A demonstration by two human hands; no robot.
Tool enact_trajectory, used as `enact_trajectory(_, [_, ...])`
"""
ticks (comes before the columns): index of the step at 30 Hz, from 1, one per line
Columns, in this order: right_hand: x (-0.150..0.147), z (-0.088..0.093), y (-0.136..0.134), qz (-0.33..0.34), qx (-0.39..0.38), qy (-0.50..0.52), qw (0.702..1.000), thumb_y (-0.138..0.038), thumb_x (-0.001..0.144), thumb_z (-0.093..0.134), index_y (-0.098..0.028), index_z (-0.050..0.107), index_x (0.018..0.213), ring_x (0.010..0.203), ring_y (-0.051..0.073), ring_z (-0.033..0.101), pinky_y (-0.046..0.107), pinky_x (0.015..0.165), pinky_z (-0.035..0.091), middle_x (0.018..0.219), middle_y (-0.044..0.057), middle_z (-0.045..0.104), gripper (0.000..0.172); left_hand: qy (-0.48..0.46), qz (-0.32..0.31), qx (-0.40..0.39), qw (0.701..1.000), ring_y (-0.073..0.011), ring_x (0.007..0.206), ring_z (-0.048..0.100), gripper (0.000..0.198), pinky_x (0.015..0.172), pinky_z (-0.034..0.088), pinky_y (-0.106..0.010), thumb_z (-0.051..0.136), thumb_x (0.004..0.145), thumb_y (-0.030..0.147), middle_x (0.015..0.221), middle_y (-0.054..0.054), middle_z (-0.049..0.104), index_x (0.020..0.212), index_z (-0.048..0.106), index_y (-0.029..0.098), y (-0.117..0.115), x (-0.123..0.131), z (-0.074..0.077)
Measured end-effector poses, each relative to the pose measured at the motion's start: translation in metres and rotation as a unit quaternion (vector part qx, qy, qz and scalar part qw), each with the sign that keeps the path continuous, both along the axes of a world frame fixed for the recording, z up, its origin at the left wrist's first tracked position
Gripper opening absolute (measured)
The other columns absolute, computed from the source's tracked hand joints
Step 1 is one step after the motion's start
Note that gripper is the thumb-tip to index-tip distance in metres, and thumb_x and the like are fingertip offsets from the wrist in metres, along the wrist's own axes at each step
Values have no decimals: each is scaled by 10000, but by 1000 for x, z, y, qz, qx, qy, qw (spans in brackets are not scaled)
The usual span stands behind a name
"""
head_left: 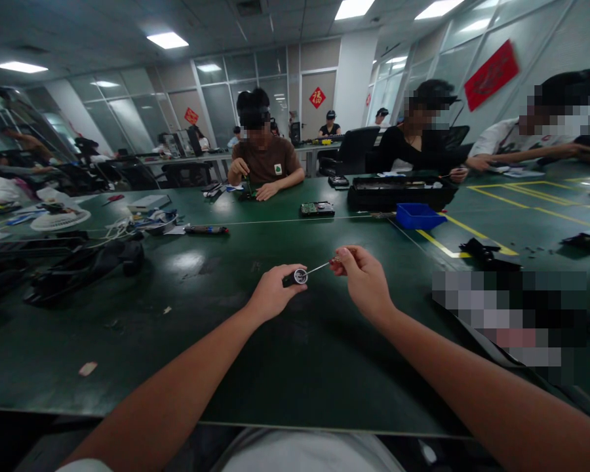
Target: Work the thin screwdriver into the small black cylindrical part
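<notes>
My left hand (274, 292) is closed round a small dark cylindrical part (300, 276), whose round, silver-rimmed end faces me. The kind of part is too small to tell. Opposite it, my right hand (364, 275) pinches a thin tool with a metal shaft (318, 267), which looks like a slim screwdriver. Its far tip reaches the rimmed end of the part; whether it sits inside cannot be made out. Fingers cover most of the tool's handle. Both hands are held above the green tabletop (295, 367).
A green circuit-board device (317, 208), a blue bin (419, 216) and a long black case (400, 193) lie ahead. A pen-like tool (206, 229) and black housings (88, 267) are at left. Black parts (489, 252) lie right. A co-worker (268, 157) sits opposite, others further right.
</notes>
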State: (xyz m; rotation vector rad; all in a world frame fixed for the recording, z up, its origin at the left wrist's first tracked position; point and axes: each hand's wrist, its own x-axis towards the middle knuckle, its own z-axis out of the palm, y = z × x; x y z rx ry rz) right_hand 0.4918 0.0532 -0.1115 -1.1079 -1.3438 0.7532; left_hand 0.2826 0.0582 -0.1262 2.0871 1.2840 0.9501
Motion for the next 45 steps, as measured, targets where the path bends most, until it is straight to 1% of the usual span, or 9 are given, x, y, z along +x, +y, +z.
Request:
enact_trajectory(11, [-1,-6,6,2,-35,43,998,-521,909,564,-188,646,930,685,173,638,316,620,525,825,66,700,344,18,-3,-3,1000,-241,1111,600,382,1024,425,-404,740,813,215,1161,-43,689,1188,679,257,-2,1,4])
enact_trajectory(14, [1,1,0,-10,-7,-12,1000,-523,914,563,-192,657,902,661,169,621,314,614,495,791,54,699,344,21,1,0,1000,-241,1109,599,380,1024,425,-404,739,815,212,1163,-41,689,1187,679,258,-2,1,4])
enact_trajectory(17, [2,10,-9,-52,22,-132,990,-555,861,634,-211,613,708,532,146,528,289,521,393,589,0,606,377,23,9,7,1000,-242,1116,596,380,1025,424,-405,741,816,213,1174,-41,686,1188,678,256,-2,1,5])
enact_trajectory(20, [1,15,-15,-76,72,-185,977,-553,815,688,-226,535,601,489,127,465,277,496,342,529,-23,548,420,28,11,15,999,-243,1117,595,383,1024,424,-405,744,818,222,1180,-45,684,1193,675,256,-2,1,5])
enact_trajectory(30, [-1,15,-21,-28,117,-227,966,-469,839,683,-220,655,768,572,156,583,280,534,414,665,9,668,260,35,11,37,999,-237,1100,600,384,1000,435,-396,740,830,240,1164,-42,687,1207,667,256,1,-2,0])
enact_trajectory(36, [0,15,-21,37,155,-261,952,-285,930,544,-209,655,943,736,186,663,311,671,490,815,38,714,135,51,20,45,997,-232,1085,611,385,980,443,-395,746,827,224,1156,-31,693,1202,669,260,1,-1,1])
enact_trajectory(39, [1,16,-20,46,134,-270,952,-277,939,519,-208,642,945,726,180,655,298,647,475,805,30,700,141,52,19,48,997,-230,1081,613,388,979,444,-397,752,822,219,1155,-26,694,1199,669,260,2,-1,1])
enact_trajectory(43, [0,18,-20,25,85,-272,958,-406,982,469,-213,655,885,552,153,566,278,520,376,632,-4,617,285,56,17,55,997,-231,1078,613,378,982,442,-404,755,821,218,1150,-29,699,1189,674,257,2,-1,0])
enact_trajectory(45, [-1,19,-20,13,78,-271,959,-392,987,451,-211,653,894,536,148,543,282,517,354,638,-2,617,287,58,15,55,997,-231,1083,610,380,984,440,-407,753,823,220,1155,-30,697,1192,671,258,2,-1,0])
